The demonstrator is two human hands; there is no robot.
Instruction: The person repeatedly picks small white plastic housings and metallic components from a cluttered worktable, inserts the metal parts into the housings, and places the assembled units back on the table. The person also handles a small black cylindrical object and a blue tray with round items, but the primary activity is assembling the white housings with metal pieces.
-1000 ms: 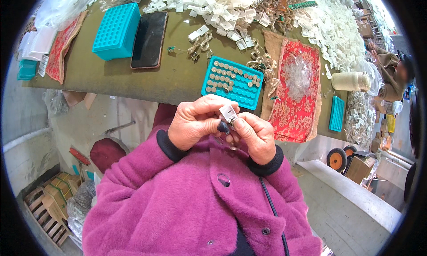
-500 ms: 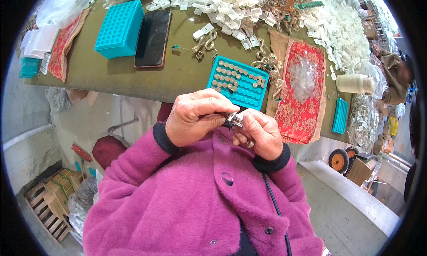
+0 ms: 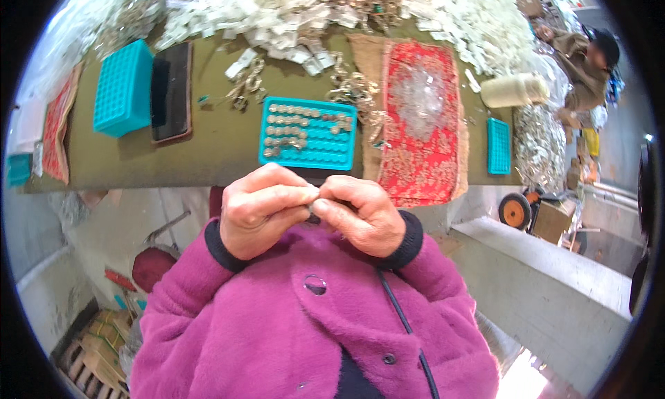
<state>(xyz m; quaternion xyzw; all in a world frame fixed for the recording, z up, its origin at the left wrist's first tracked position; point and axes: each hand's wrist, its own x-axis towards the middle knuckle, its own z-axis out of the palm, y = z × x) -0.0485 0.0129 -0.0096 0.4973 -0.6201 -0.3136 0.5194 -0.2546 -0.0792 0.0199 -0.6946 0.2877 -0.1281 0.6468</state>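
Fingertips pinched together, my left hand (image 3: 267,210) and my right hand (image 3: 364,215) meet in front of my chest, just short of the table edge. Whatever they hold is almost wholly covered by the fingers; only a small dark bit shows under the fingertips. Just beyond them on the table lies a shallow teal tray (image 3: 325,155) with rows of round pockets. Small round metal pieces (image 3: 285,131) fill many pockets on its left side and some at the upper right.
Left of the tray are a dark phone (image 3: 171,94) and a teal block of tubes (image 3: 123,91). Red patterned cloth (image 3: 422,167) bears clear plastic bits. White plastic pieces (image 3: 277,25) heap at the back. A cream roll (image 3: 514,91) lies right; beyond it is another person (image 3: 582,66).
The view has shifted, so the table things sit further left. My hands have drawn closer together, and the small silver metal piece seen between them earlier is now hidden by my fingers.
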